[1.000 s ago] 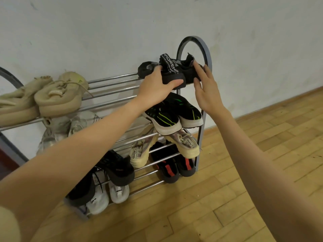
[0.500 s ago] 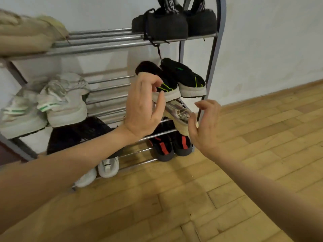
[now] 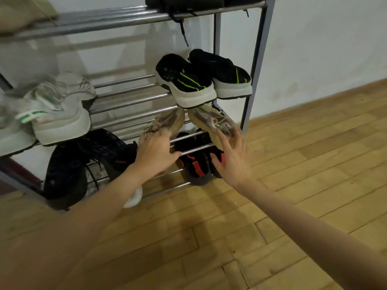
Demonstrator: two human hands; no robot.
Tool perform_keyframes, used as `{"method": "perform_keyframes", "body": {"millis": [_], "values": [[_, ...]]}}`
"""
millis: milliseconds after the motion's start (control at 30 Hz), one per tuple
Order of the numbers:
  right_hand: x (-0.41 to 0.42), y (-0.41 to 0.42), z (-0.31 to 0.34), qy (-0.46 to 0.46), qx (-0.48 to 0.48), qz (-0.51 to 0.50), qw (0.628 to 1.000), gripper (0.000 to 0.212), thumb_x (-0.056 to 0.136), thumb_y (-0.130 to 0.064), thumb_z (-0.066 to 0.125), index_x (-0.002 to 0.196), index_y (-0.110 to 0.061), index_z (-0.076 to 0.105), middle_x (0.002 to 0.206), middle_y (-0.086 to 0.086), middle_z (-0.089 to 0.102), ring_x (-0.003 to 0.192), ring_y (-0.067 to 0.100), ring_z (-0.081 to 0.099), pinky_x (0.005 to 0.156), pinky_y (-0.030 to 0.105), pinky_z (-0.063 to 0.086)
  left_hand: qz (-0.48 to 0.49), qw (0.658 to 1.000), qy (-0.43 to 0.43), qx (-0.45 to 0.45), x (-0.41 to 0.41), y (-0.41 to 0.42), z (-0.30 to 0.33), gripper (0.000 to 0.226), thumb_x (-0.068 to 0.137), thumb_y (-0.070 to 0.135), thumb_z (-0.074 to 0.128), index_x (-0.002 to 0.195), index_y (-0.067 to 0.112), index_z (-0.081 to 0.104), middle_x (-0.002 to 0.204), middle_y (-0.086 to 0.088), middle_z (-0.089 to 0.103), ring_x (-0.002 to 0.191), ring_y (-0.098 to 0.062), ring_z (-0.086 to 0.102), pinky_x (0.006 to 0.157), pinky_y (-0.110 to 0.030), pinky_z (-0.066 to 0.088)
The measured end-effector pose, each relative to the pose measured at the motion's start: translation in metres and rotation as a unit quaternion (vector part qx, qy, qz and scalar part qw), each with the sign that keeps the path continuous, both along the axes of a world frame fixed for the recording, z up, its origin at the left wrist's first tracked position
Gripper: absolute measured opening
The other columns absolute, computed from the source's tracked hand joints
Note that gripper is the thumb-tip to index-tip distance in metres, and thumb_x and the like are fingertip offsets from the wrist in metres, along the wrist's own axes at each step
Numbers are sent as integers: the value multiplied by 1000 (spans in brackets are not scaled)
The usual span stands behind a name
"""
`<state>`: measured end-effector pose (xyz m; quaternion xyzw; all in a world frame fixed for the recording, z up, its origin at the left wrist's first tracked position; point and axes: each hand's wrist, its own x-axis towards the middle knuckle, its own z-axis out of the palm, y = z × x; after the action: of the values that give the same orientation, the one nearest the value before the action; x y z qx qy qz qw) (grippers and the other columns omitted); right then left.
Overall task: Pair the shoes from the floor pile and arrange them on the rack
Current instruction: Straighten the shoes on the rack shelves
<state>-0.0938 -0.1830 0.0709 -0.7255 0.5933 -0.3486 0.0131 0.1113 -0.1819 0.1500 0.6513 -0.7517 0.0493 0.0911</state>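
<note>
left hand (image 3: 156, 152) on tan shoe (image 3: 167, 122) | right hand (image 3: 231, 158) on its mate (image 3: 211, 121)

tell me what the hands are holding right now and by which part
Nothing is clearly gripped. The left hand rests on the toe of the left tan shoe; the right hand lies flat-fingered against the toe of the right tan shoe.

Two bare forearms in view — no sleeves, no watch or bracelet showing. Left hand (image 3: 156, 152): bare, no glove; a faint dark mark near the knuckles, too blurred to read. Right hand (image 3: 231, 159): bare, slender fingers — no rings visible. Nails short, unpainted.
</note>
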Motion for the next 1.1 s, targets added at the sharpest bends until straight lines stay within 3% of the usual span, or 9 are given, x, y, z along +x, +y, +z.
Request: {"method": "perform_keyframes", "body": {"millis": [100,200,267,367,433,767,900,1033,1100], "values": [[1,-8,-4,4,34,-48,998,68,93,-24,53,151,-25,18,156,23,11,144,43,8,116,53,18,19,997,-46,65,5,-2,0,62,82,38,68,129,6,44,130,-13,50,118,-32,50,98,-45,39],[-9,-16,-3,21,19,-44,999,64,89,-10,55,147,-20,31,148,23,26,131,43,30,106,53,37,47,996,-32,67,11,-2,-8,54,76,6,71,122,2,44,139,-22,31,119,-37,44,83,-39,45],[-17,-20,-3,31,9,-34,999,57,88,-8,58,141,-19,41,142,20,34,124,42,37,99,50,44,36,998,-12,40,15,-3,-16,50,74,-9,65,117,1,42,137,-25,32,112,-37,47,71,-33,40],[-20,-21,-3,35,-4,-51,998,48,88,-15,62,134,-18,50,134,18,40,114,40,41,92,48,46,12,999,10,-28,23,-4,-23,31,83,-4,62,106,4,45,101,-19,55,81,-27,51,60,-32,34],[-19,-24,-2,37,-13,-69,997,44,88,-22,64,131,-18,53,128,19,43,109,39,42,91,46,44,7,997,21,-67,26,-6,-25,24,86,-2,59,104,4,46,84,-17,59,70,-27,52,56,-33,32],[-10,-39,4,76,-32,-85,993,43,85,-24,68,127,-23,57,120,19,47,105,39,44,90,44,41,-10,994,61,-94,23,-5,-26,43,73,-13,63,111,2,49,106,-19,58,96,-33,55,70,-33,37],[-14,-40,4,82,-35,-76,993,44,83,-22,70,125,-22,59,120,20,47,105,39,44,89,45,42,-14,987,117,-105,12,-7,-30,44,73,-10,65,111,5,50,111,-14,58,104,-32,53,84,-44,44],[-14,-46,7,75,-24,-69,994,44,84,-24,71,126,-22,59,122,20,46,108,39,43,92,44,40,-67,969,195,-136,-20,-13,-35,35,76,-8,63,106,6,53,106,-10,60,103,-27,52,84,-29,36],[-16,-47,7,72,-14,-63,995,46,84,-26,71,128,-23,58,123,19,45,110,39,42,94,43,40,-70,963,210,-152,-30,-15,-41,30,77,-5,62,102,9,54,102,-7,60,101,-24,52,83,-29,35]]}}
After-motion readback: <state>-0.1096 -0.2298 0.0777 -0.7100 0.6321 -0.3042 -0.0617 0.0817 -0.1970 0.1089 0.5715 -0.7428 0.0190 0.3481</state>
